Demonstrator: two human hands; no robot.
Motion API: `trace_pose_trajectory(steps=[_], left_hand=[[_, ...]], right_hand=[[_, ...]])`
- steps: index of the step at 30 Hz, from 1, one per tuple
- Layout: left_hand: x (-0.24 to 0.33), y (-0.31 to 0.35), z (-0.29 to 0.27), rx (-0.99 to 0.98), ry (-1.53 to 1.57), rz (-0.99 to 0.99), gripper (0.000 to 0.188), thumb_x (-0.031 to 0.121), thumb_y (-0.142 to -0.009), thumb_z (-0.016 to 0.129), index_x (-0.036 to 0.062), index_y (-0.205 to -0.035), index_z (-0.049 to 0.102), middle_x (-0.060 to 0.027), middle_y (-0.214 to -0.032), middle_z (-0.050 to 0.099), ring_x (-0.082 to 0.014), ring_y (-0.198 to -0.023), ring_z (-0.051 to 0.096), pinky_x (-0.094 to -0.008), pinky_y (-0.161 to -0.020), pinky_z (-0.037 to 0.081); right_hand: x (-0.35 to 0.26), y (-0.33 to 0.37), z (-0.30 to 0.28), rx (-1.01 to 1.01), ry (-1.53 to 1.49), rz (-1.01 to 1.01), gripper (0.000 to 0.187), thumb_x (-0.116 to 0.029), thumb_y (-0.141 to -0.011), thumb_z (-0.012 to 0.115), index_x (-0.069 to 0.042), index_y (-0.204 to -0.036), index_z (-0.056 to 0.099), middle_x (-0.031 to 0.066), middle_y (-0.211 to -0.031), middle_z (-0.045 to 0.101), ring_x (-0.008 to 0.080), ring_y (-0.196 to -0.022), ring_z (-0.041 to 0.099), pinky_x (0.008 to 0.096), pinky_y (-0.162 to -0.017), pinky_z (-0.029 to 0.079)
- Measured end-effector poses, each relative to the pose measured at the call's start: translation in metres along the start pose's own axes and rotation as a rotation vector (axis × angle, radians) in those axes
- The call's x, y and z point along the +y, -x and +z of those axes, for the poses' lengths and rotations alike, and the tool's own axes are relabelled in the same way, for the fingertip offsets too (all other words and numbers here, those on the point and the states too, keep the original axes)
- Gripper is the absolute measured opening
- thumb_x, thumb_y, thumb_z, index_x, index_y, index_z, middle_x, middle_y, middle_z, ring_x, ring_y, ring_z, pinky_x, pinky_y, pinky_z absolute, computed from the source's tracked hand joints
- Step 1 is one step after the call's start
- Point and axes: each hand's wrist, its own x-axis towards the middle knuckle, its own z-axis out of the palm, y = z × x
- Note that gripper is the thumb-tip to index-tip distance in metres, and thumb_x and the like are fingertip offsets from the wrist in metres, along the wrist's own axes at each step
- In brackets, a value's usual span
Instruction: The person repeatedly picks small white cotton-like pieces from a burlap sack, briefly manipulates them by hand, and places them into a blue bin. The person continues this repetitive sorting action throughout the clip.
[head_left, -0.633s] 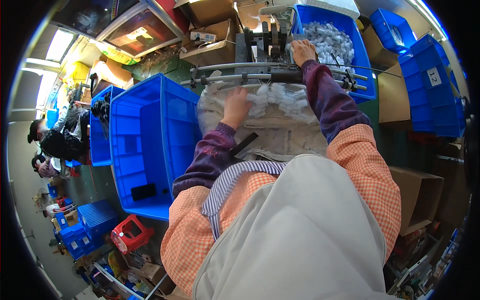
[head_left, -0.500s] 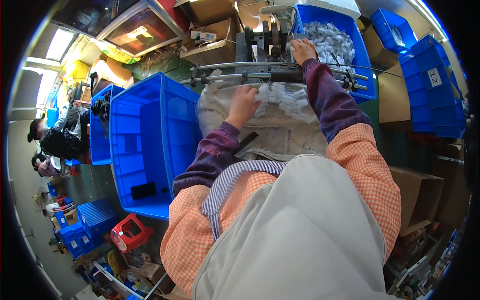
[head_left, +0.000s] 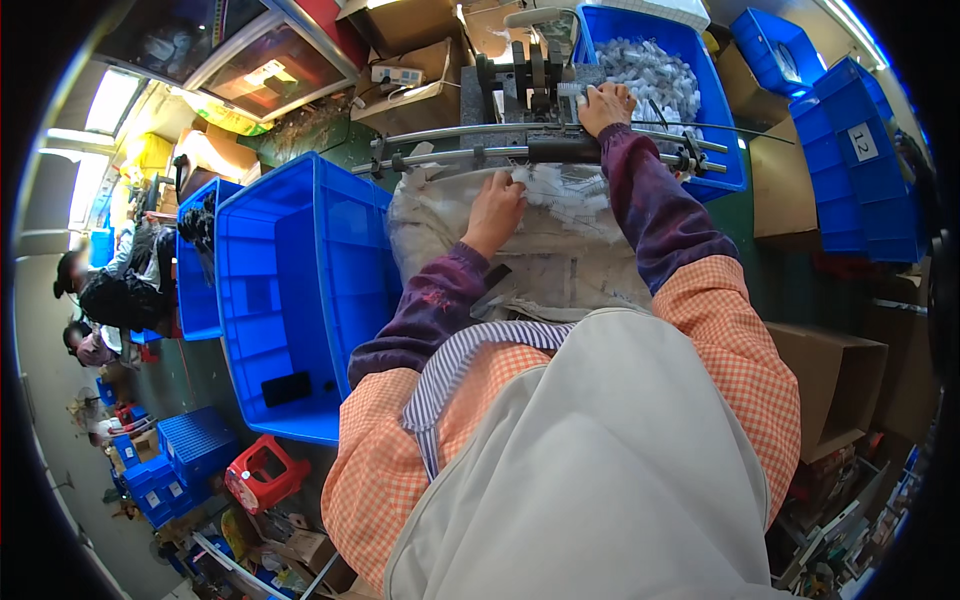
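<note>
Looking down, head view: my left hand (head_left: pixel 497 207) sits just left of the loose white bristled pieces (head_left: pixel 572 198), fingers curled; can't tell if one's pinched. Pile lies on a pale plastic-covered cloth (head_left: pixel 425 215), below the metal rods (head_left: pixel 440 157). My right hand (head_left: pixel 608 106) is beside the dark metal machine (head_left: pixel 537 80), fingers bent, grip hidden. Blue bin (head_left: pixel 728 130) of similar pieces just right of it.
</note>
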Motion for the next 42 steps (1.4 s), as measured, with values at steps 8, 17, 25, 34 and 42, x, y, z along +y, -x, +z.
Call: trace_pose_trajectory(steps=[8,17,25,34,42], left_hand=[[-0.002,0.003,-0.016,0.061,-0.029,-0.007,0.018,0.005,-0.074,0.058,0.0026,-0.092,0.06,-0.0114,-0.095,0.053,-0.0305,-0.093,0.052,-0.0369,-0.079,0.045],[-0.004,0.005,-0.072,0.23,0.111,-0.051,0.019,0.001,-0.071,0.056,0.0006,-0.089,0.061,-0.0131,-0.093,0.058,-0.0299,-0.084,0.057,-0.0355,-0.075,0.046],[0.013,0.002,-0.097,0.182,0.349,-0.146,0.022,0.001,-0.07,0.057,0.0019,-0.091,0.061,-0.0138,-0.09,0.059,-0.0289,-0.079,0.06,-0.0328,-0.07,0.048],[0.052,-0.033,-0.066,0.17,0.624,-0.144,0.023,0.003,-0.075,0.062,0.0017,-0.099,0.062,-0.0076,-0.082,0.063,-0.0105,-0.072,0.062,-0.0226,-0.064,0.049],[0.033,-0.029,-0.049,0.001,0.166,-0.143,0.04,0.015,-0.076,0.063,0.0032,-0.113,0.051,-0.0136,-0.094,0.062,-0.0252,-0.083,0.062,-0.035,-0.072,0.049]], right_hand=[[-0.055,0.0,0.003,-0.084,-0.047,-0.03,0.029,-0.03,-0.084,0.045,-0.01,-0.099,0.061,0.0095,-0.107,0.055,0.0284,-0.113,0.038,0.0478,-0.094,0.022],[-0.014,-0.002,-0.007,-0.137,0.021,-0.045,0.031,-0.031,-0.08,0.048,-0.012,-0.099,0.062,0.0088,-0.107,0.056,0.0273,-0.107,0.047,0.046,-0.09,0.029],[0.031,-0.041,-0.022,-0.387,0.107,0.019,0.032,-0.028,-0.082,0.049,-0.013,-0.11,0.055,0.0121,-0.109,0.059,0.025,-0.102,0.057,0.0458,-0.087,0.039],[0.027,0.022,-0.083,-0.379,-0.569,-0.245,0.033,-0.025,-0.083,0.053,-0.004,-0.109,0.056,0.0137,-0.105,0.06,0.0282,-0.088,0.06,0.0391,-0.078,0.045],[0.01,0.027,-0.047,-0.218,-0.59,-0.288,0.022,-0.016,-0.082,0.051,-0.011,-0.101,0.06,0.0096,-0.102,0.061,0.0311,-0.09,0.057,0.0397,-0.078,0.045]])
